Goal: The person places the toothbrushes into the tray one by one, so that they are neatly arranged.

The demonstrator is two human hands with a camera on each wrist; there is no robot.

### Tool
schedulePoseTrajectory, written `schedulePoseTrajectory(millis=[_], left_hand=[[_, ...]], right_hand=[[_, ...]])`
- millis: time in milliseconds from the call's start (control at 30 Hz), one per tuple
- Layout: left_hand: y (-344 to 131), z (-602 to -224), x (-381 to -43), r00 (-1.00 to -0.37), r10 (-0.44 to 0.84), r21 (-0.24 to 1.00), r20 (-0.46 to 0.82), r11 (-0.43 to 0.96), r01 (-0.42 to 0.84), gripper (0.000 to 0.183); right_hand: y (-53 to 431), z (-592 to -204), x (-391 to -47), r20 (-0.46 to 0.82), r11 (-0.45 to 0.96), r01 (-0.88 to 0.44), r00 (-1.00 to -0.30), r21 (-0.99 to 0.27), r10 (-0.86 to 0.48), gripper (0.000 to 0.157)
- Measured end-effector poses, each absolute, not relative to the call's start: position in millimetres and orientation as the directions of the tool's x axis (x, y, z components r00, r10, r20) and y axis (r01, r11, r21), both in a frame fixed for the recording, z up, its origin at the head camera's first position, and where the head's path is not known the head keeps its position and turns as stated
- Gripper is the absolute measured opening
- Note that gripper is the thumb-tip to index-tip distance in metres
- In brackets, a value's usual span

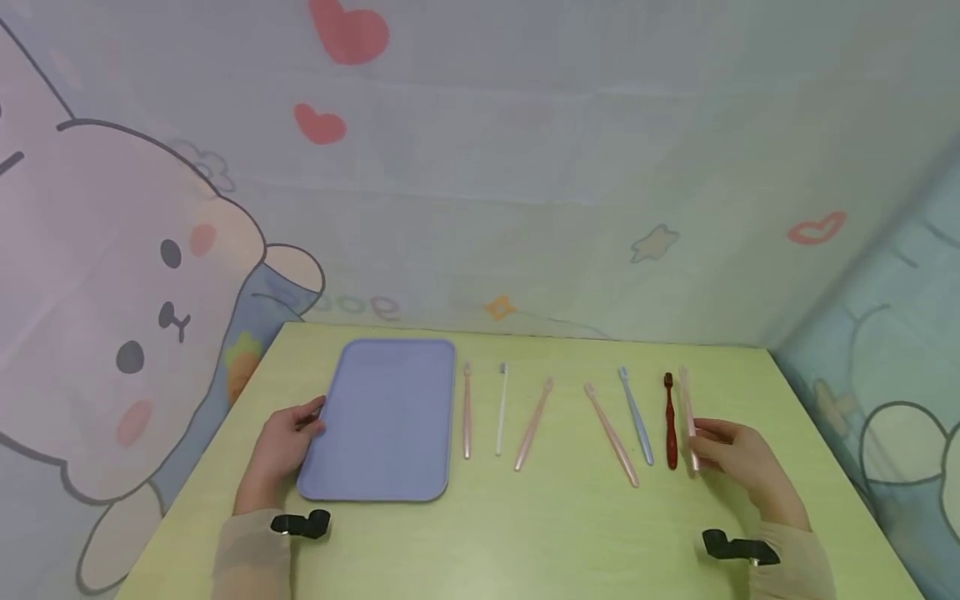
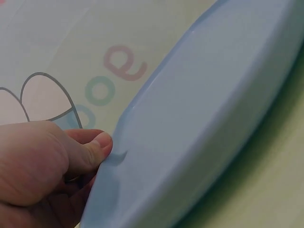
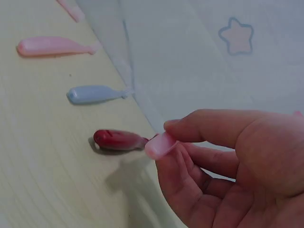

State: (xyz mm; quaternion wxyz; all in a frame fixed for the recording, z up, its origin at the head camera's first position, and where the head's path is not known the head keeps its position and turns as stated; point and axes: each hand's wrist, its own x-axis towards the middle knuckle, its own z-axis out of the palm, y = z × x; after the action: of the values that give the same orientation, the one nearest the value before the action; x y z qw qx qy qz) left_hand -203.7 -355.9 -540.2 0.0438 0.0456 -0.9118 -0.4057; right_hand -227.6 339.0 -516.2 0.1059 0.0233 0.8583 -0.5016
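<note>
My left hand (image 1: 283, 443) grips the left rim of a blue-purple tray (image 1: 378, 417). In the left wrist view, the thumb and fingers (image 2: 101, 141) pinch that rim, and the tray (image 2: 190, 104) looks slanted. At the right, my right hand (image 1: 742, 462) holds a light pink toothbrush (image 1: 686, 400) between thumb and fingers. Its handle end (image 3: 160, 145) faces the right wrist camera, with a shadow on the table beneath. Just left of it lies a dark red toothbrush (image 1: 671, 425), bristle end pointing away from me.
Left of the red one lie a blue toothbrush (image 1: 637, 421) and a pink toothbrush (image 1: 611, 435). Nearer the tray are another pink toothbrush (image 1: 533, 427), a white toothbrush (image 1: 501, 417) and one more pink toothbrush (image 1: 467, 417). A patterned cloth (image 1: 525, 167) rises behind the yellow-green table (image 1: 525, 533).
</note>
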Motion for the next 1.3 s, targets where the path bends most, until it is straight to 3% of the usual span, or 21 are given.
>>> schedulePoseTrajectory(millis=[167,533,967,1300], left_hand=[[-354,-540,-207,-0.990,-0.139,0.751,0.015,0.655,-0.081,0.045],[-354,-540,-208,-0.987,-0.159,0.755,0.004,0.648,-0.102,0.044],[-363,-542,-202,-0.993,-0.112,0.743,0.044,0.668,-0.043,0.043],[-357,-539,-202,-0.990,-0.136,0.759,0.030,0.648,-0.066,0.043]], right_hand=[[324,-516,-230,-0.158,0.371,0.103,-0.980,-0.923,-0.120,0.065],[254,-514,-236,-0.135,0.259,0.069,-0.960,-0.963,-0.245,0.061],[115,-515,-239,-0.108,0.100,0.078,-0.934,-0.992,-0.340,0.053],[29,-525,-237,-0.092,0.023,0.090,-0.913,-0.996,-0.397,0.049]])
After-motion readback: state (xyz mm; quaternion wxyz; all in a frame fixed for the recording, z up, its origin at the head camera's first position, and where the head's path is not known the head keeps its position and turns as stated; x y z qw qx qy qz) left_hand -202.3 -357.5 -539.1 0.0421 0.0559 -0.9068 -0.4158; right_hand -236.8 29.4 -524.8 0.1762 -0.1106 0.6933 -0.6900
